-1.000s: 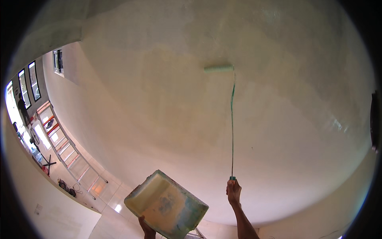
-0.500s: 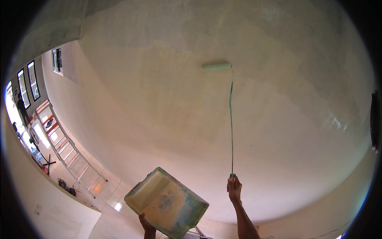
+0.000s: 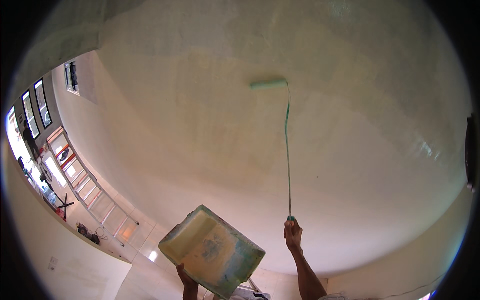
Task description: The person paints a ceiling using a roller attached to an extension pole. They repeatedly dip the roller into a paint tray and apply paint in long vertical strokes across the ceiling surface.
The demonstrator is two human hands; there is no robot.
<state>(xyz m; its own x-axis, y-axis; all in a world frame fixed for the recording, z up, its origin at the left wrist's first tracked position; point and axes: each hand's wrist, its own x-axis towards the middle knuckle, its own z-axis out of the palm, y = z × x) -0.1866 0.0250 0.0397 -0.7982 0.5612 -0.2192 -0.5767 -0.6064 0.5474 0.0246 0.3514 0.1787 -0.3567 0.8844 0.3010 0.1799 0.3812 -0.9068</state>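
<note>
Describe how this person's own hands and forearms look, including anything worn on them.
Both the left hand and the right hand are bare, with no gloves. The right forearm is slender and shows no sleeve, watch or band along its visible length. Little shows below the left wrist, so whether a sleeve starts farther down cannot be told.

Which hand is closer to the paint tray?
The left. The left hand holds the paint tray at its lower-left edge; the right hand is off to the tray's right, apart from it, wrapped around the roller handle.
</note>
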